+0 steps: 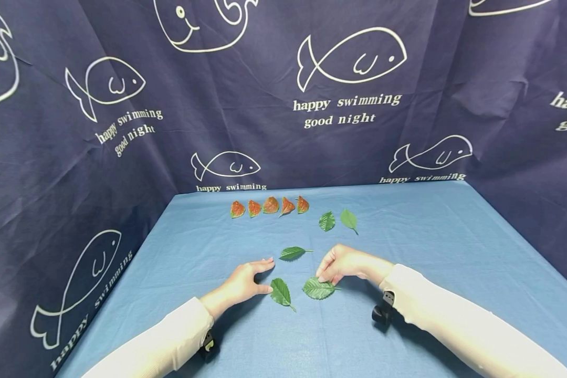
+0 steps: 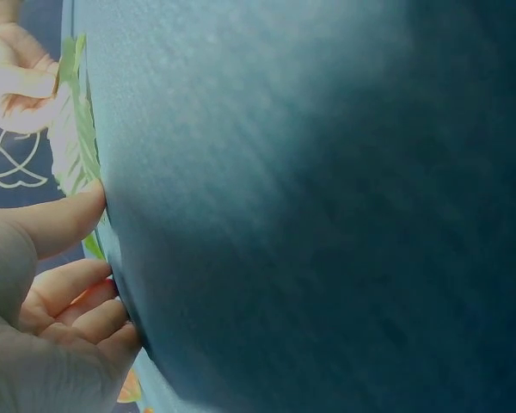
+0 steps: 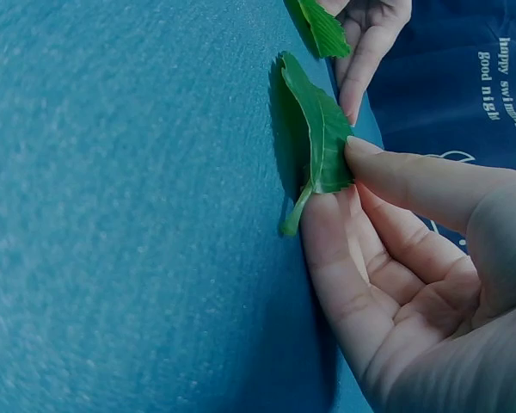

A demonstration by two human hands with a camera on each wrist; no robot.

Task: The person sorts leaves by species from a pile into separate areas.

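My right hand (image 1: 344, 264) pinches the edge of a green leaf (image 1: 318, 288) between thumb and forefinger. In the right wrist view that leaf (image 3: 318, 129) stands slightly off the blue cloth, its stem toward the camera. My left hand (image 1: 243, 281) rests on the cloth, fingers stretched out and spread from the thumb. The left thumb tip touches the edge of a second green leaf (image 1: 280, 292), whose stem points toward me. Just beyond the left fingertips lies a third green leaf (image 1: 292, 253), its stem to the right.
Several red-and-green leaf-shaped pieces (image 1: 271, 205) lie in a row at the back of the blue cloth (image 1: 193, 231). Two more green leaves, one toothed (image 1: 327, 221) and one smoother (image 1: 348, 218), lie right of them. Dark fish-printed curtains (image 1: 274, 131) enclose the table.
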